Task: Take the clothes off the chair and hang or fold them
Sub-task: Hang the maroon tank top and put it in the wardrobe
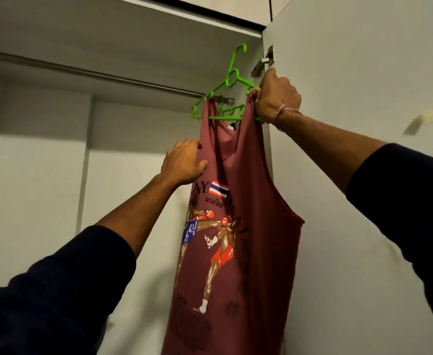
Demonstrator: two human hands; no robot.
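Both arms raised, right hand (277,98) in a closed grip, left hand (184,162) loosely curled.

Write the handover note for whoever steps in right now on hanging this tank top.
Right hand grips the tank top's strap together with the right end of the green hanger.
Left hand holds the tank top's left edge below the other strap.
Both straps are on the hanger, but its hook is raised above the wardrobe rail, not on it.
Left: hook the hanger onto the rail and release. The chair is out of view.
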